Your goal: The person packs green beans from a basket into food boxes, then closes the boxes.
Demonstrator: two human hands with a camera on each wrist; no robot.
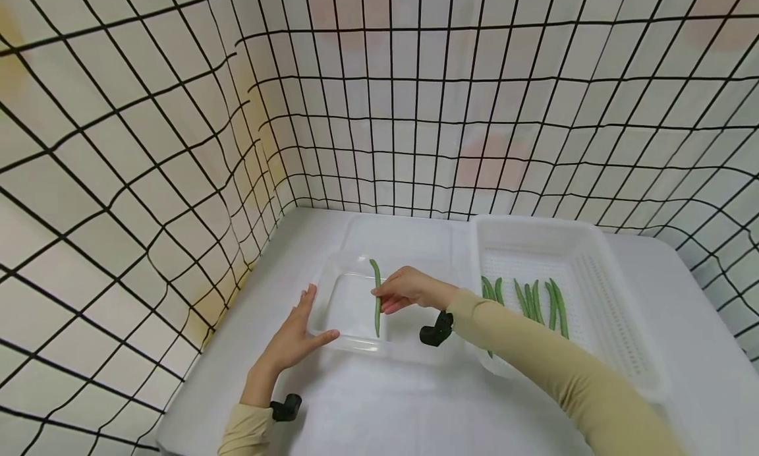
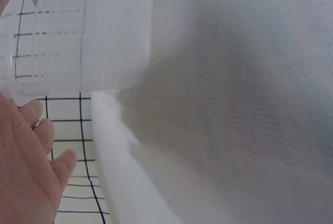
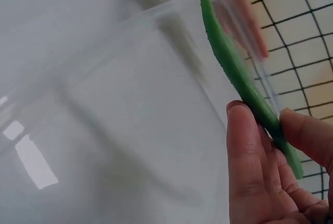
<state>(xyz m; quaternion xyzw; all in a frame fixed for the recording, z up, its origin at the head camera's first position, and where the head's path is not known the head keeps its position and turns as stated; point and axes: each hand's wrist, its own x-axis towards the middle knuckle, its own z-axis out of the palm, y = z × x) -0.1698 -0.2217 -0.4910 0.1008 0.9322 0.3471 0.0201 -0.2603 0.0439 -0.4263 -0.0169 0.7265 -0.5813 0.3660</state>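
Between the thumb and fingers of my right hand is a long green bean, pinched near its middle over a clear plastic box. The right wrist view shows the bean slanting across the fingertips. My left hand is spread at the box's left front corner, thumb along the front rim and fingers by the left side. In the left wrist view, the left hand's fingers lie beside the clear wall of the box.
To the right stands a white perforated basket with several green beans in it, partly hidden by my right sleeve. A black net rises behind and to the left of the white-covered table.
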